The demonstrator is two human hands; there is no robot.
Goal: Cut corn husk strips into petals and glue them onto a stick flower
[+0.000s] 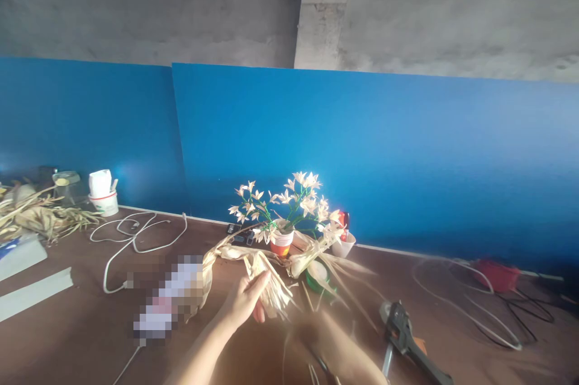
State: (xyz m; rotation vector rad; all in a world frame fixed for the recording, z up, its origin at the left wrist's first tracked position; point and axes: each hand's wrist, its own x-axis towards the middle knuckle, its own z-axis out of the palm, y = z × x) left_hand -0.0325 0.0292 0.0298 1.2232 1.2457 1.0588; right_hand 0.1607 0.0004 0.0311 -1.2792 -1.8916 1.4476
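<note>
My left hand (248, 297) is closed, thumb on top, around a pale dried corn husk (266, 279) whose frayed strips fan out to the right. Just right of those strips is my right hand (314, 334), smeared by motion; its fingers and anything in them cannot be made out. A thin dark shape shows below it, too blurred to name. Beyond the hands stands a paper cup (282, 242) of white husk flowers (310, 204) on green stems. More dried husks (303, 258) lie around its base, beside a green round container (319, 276).
A glue gun (400, 327) lies at the right. Farther right are a red object (497, 275) and loose cables. A white cord (136, 240), a white-and-red tub (104, 201) and a husk pile (40, 216) sit at the left. A blue partition (362, 143) closes the back.
</note>
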